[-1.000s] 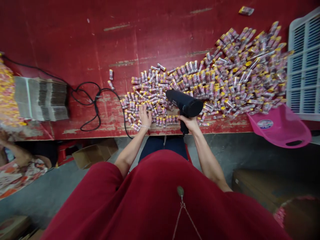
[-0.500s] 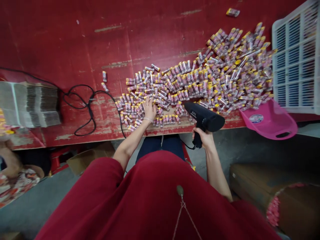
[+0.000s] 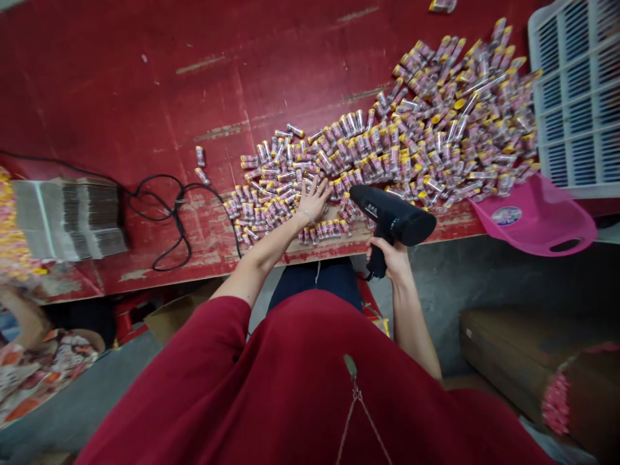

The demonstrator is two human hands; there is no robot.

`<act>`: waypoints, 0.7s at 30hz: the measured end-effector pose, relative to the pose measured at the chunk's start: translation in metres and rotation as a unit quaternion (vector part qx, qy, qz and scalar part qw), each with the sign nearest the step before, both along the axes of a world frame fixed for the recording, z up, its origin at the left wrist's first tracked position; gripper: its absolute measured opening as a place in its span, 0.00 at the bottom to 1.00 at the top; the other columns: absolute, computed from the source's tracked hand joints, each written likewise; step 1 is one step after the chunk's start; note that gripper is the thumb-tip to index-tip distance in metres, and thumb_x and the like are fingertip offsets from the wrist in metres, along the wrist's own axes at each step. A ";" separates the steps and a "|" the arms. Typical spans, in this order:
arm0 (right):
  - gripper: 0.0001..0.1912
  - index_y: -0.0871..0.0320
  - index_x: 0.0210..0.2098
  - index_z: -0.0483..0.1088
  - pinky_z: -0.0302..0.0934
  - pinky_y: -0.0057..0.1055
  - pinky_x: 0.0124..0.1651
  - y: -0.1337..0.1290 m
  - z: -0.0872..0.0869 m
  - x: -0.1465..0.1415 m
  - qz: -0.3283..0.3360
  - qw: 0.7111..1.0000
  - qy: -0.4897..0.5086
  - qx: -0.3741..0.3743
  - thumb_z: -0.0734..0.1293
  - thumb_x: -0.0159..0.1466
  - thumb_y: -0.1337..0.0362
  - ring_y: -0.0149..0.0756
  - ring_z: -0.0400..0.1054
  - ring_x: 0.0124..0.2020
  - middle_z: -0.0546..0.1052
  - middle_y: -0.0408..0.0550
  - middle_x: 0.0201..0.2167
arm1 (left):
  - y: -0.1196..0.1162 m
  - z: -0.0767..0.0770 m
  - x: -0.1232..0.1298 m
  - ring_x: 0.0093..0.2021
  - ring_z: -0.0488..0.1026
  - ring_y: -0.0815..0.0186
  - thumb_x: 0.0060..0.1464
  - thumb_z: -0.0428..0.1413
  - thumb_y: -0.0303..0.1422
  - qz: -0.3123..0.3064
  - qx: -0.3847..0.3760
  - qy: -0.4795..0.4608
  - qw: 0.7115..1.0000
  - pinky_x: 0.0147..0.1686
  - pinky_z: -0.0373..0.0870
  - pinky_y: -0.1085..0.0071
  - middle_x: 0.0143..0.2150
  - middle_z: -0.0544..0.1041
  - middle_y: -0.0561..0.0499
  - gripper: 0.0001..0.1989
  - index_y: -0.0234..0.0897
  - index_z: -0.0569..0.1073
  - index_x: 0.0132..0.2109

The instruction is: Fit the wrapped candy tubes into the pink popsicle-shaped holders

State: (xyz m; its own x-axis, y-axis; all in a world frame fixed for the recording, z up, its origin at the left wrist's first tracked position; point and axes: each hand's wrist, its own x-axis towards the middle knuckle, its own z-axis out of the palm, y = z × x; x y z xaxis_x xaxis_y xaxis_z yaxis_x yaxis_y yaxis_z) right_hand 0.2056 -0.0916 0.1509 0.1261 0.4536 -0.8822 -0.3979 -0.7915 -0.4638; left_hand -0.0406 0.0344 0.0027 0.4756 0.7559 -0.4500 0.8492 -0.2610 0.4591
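Tubes (image 3: 436,129) with yellow caps lie in a long spread on the red counter (image 3: 121,116), thickest toward the right and thinning into loose ranks in front of the person. The left hand (image 3: 314,201) is spread over the nearer part of them, fingers fanned and pointing away from the body; whether its palm presses down cannot be told. The right hand (image 3: 396,258) is wrapped around the grip of a black dryer (image 3: 392,213), held at the near edge with its narrow end aimed left and away, toward tubes near the left hand. A short row (image 3: 325,230) of tubes lies side by side close to that edge. At the right, a pink scoop (image 3: 542,223) juts past the edge beside the heap, near a white crate (image 3: 578,129). Leftward, a black cable (image 3: 177,223) lies in loops between the tubes and a stack (image 3: 72,219) of cardboard, with a yellow-and-pink pile (image 3: 14,226) beyond. Two tubes lie apart near the cable. A co-worker's arm (image 3: 29,320) shows at far left.
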 end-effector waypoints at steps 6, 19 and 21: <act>0.15 0.58 0.28 0.72 0.62 0.28 0.19 -0.003 0.000 -0.005 0.020 0.999 0.025 -0.007 0.76 0.46 0.57 0.31 0.64 0.16 0.73 0.42 0.17 | 0.020 0.009 -0.052 0.78 0.33 0.53 0.62 0.53 0.36 -0.007 -0.019 0.018 1.000 0.72 0.21 0.42 0.76 0.53 0.51 0.29 0.43 0.66 0.69; 0.16 0.57 0.23 0.72 0.60 0.27 0.17 0.034 -0.029 -0.057 0.086 0.993 0.075 0.027 0.76 0.47 0.53 0.32 0.64 0.16 0.72 0.44 0.16 | -0.022 0.035 -0.100 0.77 0.41 0.55 0.67 0.46 0.42 0.179 0.035 0.047 0.982 0.74 0.31 0.50 0.76 0.54 0.41 0.33 0.34 0.56 0.73; 0.16 0.57 0.23 0.72 0.60 0.28 0.18 0.040 -0.028 -0.060 0.106 0.990 0.081 0.035 0.76 0.47 0.52 0.32 0.64 0.16 0.72 0.44 0.15 | -0.033 0.041 -0.103 0.77 0.42 0.57 0.68 0.44 0.44 0.216 0.051 0.048 0.974 0.74 0.33 0.52 0.75 0.54 0.41 0.32 0.35 0.56 0.73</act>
